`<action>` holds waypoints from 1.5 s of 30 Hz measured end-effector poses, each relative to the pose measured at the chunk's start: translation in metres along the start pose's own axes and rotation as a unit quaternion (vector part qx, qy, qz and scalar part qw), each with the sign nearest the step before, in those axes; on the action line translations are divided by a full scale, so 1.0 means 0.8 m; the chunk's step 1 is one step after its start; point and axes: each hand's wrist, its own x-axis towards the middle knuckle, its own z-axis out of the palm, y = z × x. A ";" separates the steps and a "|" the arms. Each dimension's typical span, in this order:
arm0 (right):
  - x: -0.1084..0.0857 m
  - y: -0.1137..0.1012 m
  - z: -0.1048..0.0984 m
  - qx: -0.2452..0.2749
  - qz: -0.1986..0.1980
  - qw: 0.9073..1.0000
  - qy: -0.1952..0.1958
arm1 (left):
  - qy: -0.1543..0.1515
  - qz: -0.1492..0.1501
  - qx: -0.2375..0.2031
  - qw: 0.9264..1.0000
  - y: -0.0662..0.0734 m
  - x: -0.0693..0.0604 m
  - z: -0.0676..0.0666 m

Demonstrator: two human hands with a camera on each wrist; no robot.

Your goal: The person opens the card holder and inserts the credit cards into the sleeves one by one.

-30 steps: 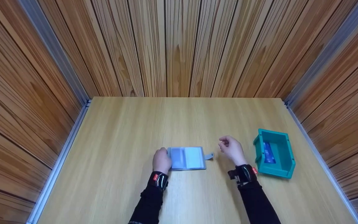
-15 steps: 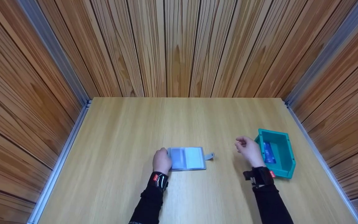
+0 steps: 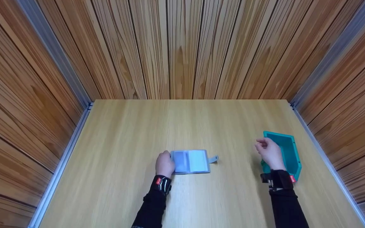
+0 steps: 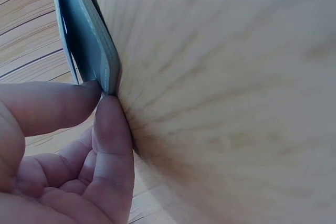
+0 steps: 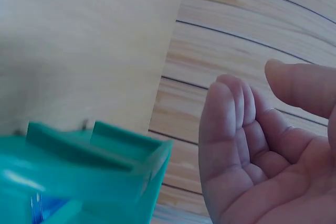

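Note:
A light-blue card holder (image 3: pixel 197 161) with clear sleeves lies spread on the table, its snap strap (image 3: pixel 213 159) sticking out to the right. My left hand (image 3: pixel 165 163) grips its left edge. The left wrist view shows the thumb and a finger pinching the corner of the cover (image 4: pixel 100 51). Over the left side of a green bin (image 3: pixel 291 158) hovers my right hand (image 3: pixel 272 154). Its fingers are loosely bent, the thumb stands apart from them, and nothing is held. A blue item (image 5: pixel 50 208) in the bin shows partly in the right wrist view; the hand hides it from the head view.
The wooden table (image 3: pixel 131 126) is bounded by plank walls (image 3: pixel 182 47) at the back and both sides. Metal rails (image 3: pixel 59 167) run along its side edges. The bin stands near the right rail.
My right hand has moved right, from beside the card holder's strap to over the bin. The left hand and the card holder have stayed in place.

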 end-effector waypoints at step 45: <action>0.022 0.081 -0.025 -0.176 0.115 0.975 -0.069 | -0.005 -0.011 -0.011 1.000 0.001 -0.002 0.000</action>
